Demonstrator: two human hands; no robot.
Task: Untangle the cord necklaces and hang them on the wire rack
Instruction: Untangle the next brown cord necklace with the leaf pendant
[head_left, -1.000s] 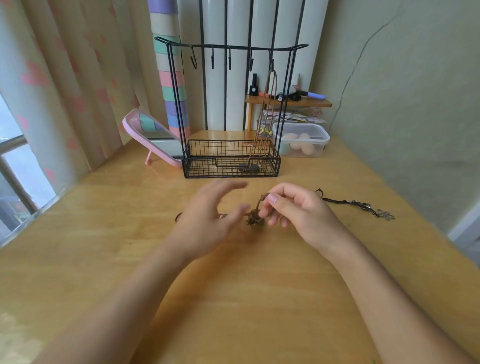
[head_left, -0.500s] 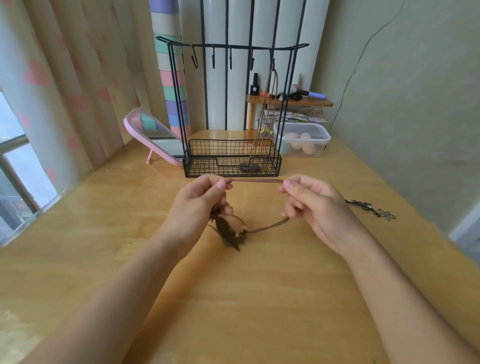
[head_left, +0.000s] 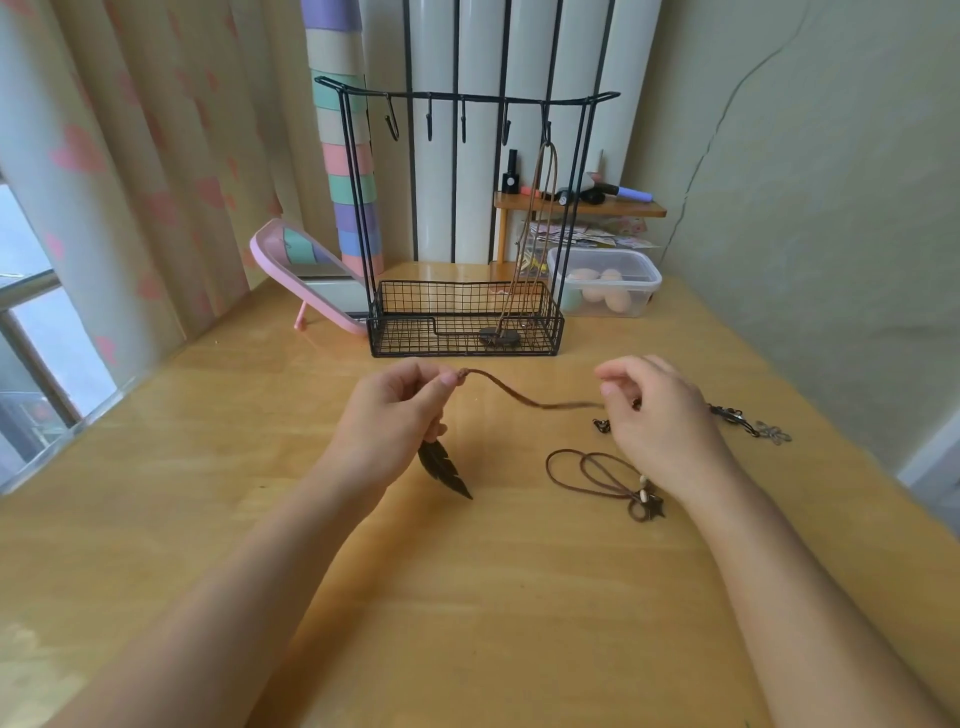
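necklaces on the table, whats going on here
A person is sorting out cord necklaces. The left hand and right hand each pinch the cord of a feather necklace, stretched between them above the table, its feather hanging under the left hand. A star necklace lies loose by the right wrist, a dark necklace further right. A brown necklace already hangs on the wire rack; four hooks are bare.

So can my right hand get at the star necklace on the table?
Probably yes. The star necklace lies in the open on the table, right beside the right hand, with nothing over it. But that hand pinches the feather cord, so it would have to let go first.
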